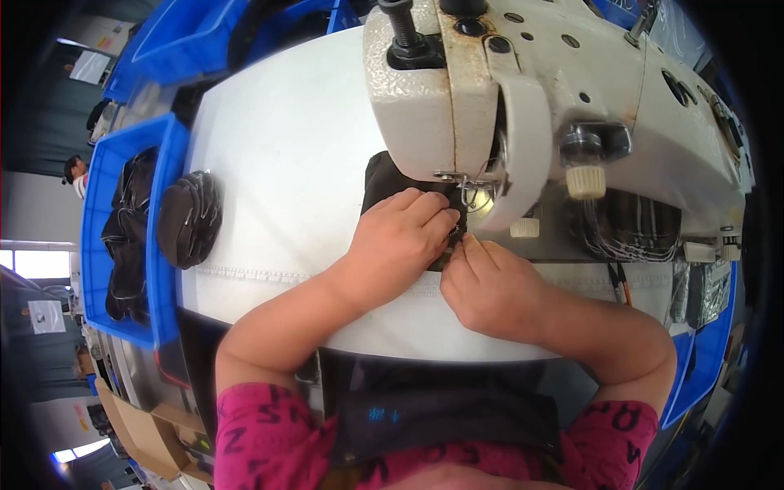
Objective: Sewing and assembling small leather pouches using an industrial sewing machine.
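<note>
A white sewing machine stands over the table, its lit needle area right in front of my hands. Under it lies a dark brown piece of fabric. My left hand rests on this fabric with its fingers curled and pressed together, gripping its edge. Close beside it, my right hand pinches the near edge of the same fabric, just below the needle. The two hands nearly touch at the fingertips, and the fabric between them is mostly hidden.
A stack of dark fabric pieces sits at the table's left, beside a blue bin holding more dark pieces. More stacked pieces lie right of the needle, near an orange-handled tool. A ruler strip runs along the white table.
</note>
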Action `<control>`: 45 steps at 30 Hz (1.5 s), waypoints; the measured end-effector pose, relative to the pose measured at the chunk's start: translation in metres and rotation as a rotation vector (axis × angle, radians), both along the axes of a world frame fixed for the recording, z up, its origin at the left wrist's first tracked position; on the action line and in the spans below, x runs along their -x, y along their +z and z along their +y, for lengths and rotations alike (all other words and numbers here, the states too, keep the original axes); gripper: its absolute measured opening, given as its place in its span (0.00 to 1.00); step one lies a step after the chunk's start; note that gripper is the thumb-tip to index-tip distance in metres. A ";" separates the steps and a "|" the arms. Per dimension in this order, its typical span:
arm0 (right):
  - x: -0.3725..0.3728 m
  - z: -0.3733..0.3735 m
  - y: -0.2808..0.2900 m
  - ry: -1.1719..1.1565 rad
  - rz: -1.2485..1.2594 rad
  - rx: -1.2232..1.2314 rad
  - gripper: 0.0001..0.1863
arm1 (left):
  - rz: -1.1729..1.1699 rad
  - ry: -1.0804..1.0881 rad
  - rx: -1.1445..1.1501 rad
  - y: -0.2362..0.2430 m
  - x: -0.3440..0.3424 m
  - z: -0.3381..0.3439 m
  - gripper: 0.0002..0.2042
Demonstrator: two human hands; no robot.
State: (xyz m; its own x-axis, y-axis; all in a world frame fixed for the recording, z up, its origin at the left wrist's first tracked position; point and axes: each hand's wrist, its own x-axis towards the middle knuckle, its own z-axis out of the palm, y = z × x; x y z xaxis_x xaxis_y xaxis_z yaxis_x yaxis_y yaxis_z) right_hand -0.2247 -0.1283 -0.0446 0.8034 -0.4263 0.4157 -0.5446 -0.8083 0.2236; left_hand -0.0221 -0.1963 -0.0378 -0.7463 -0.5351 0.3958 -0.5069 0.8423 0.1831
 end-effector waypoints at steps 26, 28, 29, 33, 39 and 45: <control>-0.001 -0.015 -0.007 -0.115 -0.058 -0.024 0.10 | 0.016 0.076 0.067 -0.001 0.011 -0.002 0.13; -0.001 -0.016 -0.007 -0.141 -0.049 -0.015 0.10 | 0.027 0.081 0.080 -0.001 0.012 -0.005 0.13; -0.001 -0.017 -0.006 -0.154 -0.065 -0.035 0.10 | 0.030 0.078 0.070 -0.001 0.012 -0.006 0.13; 0.001 -0.018 -0.006 -0.146 -0.112 -0.023 0.10 | 0.058 0.073 0.068 0.002 0.010 -0.006 0.14; 0.010 -0.014 0.004 -0.200 -0.061 -0.096 0.19 | 0.126 0.055 -0.355 0.016 -0.013 -0.013 0.15; 0.013 -0.014 0.005 -0.248 -0.013 -0.163 0.25 | 0.149 0.099 -0.566 0.018 -0.023 -0.021 0.09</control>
State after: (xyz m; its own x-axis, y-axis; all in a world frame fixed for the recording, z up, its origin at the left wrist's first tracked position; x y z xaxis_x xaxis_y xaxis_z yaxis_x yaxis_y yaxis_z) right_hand -0.2376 -0.1427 -0.0395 0.6618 -0.6705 0.3353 -0.7316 -0.6752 0.0939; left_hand 0.0012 -0.2169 -0.0193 -0.6401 -0.7580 0.1254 -0.5124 0.5428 0.6655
